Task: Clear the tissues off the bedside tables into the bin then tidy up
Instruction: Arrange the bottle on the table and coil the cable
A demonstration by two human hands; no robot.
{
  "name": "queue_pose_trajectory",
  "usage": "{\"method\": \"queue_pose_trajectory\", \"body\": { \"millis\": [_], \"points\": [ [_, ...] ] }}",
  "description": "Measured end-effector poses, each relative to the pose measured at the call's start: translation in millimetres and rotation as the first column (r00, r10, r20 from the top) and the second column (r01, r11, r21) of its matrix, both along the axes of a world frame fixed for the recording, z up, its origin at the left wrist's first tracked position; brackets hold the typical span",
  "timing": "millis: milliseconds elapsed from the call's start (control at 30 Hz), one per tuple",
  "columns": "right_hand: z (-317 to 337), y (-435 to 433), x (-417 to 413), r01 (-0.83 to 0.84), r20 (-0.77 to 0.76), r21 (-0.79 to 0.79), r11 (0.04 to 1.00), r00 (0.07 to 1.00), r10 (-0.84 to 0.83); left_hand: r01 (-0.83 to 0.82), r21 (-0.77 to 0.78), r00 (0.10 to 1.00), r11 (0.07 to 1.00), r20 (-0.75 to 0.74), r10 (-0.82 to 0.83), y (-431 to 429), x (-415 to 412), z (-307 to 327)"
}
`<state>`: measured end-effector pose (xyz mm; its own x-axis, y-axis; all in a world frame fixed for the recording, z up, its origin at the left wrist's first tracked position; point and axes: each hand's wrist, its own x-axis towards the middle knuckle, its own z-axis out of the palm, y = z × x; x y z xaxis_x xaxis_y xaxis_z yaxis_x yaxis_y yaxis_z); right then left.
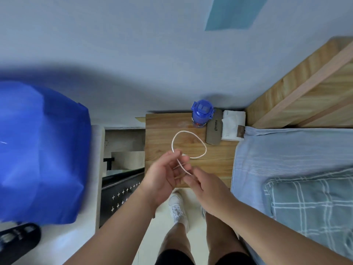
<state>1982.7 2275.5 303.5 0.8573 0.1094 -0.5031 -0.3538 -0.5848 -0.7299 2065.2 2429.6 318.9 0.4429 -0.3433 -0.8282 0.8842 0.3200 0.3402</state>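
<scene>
Since no loose tissue shows on the bedside table (162, 131), only a white tissue pack (234, 123) at its back corner beside a grey case (214, 129) and a blue bottle (202, 113), the clearing looks done here and the step in hand seems to be the tidying: a white cord (188, 132) lies in an open loop on the wood, its near part lifted between both hands. The left hand (168, 169) has thumb and curled fingers closed on the cord where the loop meets itself, and the right hand (206, 186) pinches the strand just nearer the body, the two hands almost touching. The next move likely calls for drawing the loop in and winding it small, without sweeping the bottle just behind it
</scene>
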Motion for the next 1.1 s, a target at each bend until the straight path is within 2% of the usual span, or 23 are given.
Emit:
{"method": "queue_pose_trajectory", "body": {
  "millis": [67, 167, 333, 500, 600, 700, 800, 900, 933, 1000, 1033, 1067, 1100],
  "points": [
    [38.1, -6.2, -8.8, -0.027, 0.043, 0.008, 1.0, 0.999, 0.026, -0.053, -0.029, 0.998, 0.998, 0.012, 0.054, 2.5, 8.4, 34.6],
    [89.2, -14.9, -26.6, -0.057, 0.098, 0.02, 0.998, 0.994, 0.055, -0.228, -0.079, 0.974, 0.971, -0.008, 0.228, 6.0, 27.9, 88.5],
    [146.3, -26.1, -60.5, -0.103, 0.153, 0.034, 0.994, 0.983, 0.096, -0.238, -0.255, 0.971, 0.937, -0.042, 0.235, 5.3, 63.3, 174.3],
    [172.4, -36.9, -96.2, -0.101, 0.083, 0.0, 0.995, 0.991, 0.101, -0.225, -0.34, 0.965, 0.913, 0.05, 0.256, 0.6, 90.9, 245.0],
    [169.3, -45.9, -108.9, -0.091, -0.032, -0.079, 0.993, 0.996, 0.089, -0.193, -0.383, 0.956, 0.903, 0.133, 0.261, -0.5, 98.5, 277.1],
    [159.8, -61.2, -106.7, -0.062, -0.167, -0.193, 0.979, 0.985, 0.03, -0.094, -0.475, 0.949, 0.875, 0.223, 0.223, 3.1, 99.2, 306.6],
    [159.7, -73.9, -87.1, 0.044, -0.272, -0.165, 0.985, 0.958, -0.089, 0.091, -0.513, 0.946, 0.854, 0.312, 0.087, 5.2, 91.1, 330.2],
    [175.2, -84.3, -46.7, 0.2, -0.294, -0.102, 0.974, 0.93, -0.222, 0.374, -0.439, 0.908, 0.817, 0.353, -0.226, 0.1, 62.5, 329.9],
    [181.9, -87.7, -31.4, 0.293, -0.314, -0.052, 0.955, 0.903, -0.294, 0.5, -0.365, 0.857, 0.785, 0.339, -0.388, -3.4, 47.5, 323.9],
    [198.6, -93.3, -1.4, 0.49, -0.377, 0.088, 0.867, 0.822, -0.426, 0.761, -0.14, 0.645, 0.633, 0.266, -0.717, -9.2, 13.8, 304.9],
    [207.6, -94.5, 11.4, 0.55, -0.395, 0.152, 0.821, 0.796, -0.459, 0.845, -0.038, 0.53, 0.534, 0.201, -0.824, -11.0, -0.9, 293.1],
    [216.7, -94.7, 22.2, 0.58, -0.406, 0.21, 0.787, 0.784, -0.469, 0.885, 0.031, 0.457, 0.464, 0.128, -0.88, -11.9, -12.8, 280.6],
    [225.2, -94.2, 30.5, 0.589, -0.413, 0.266, 0.763, 0.785, -0.462, 0.894, 0.084, 0.436, 0.44, 0.066, -0.898, -12.1, -21.3, 267.7]
  ]
}}
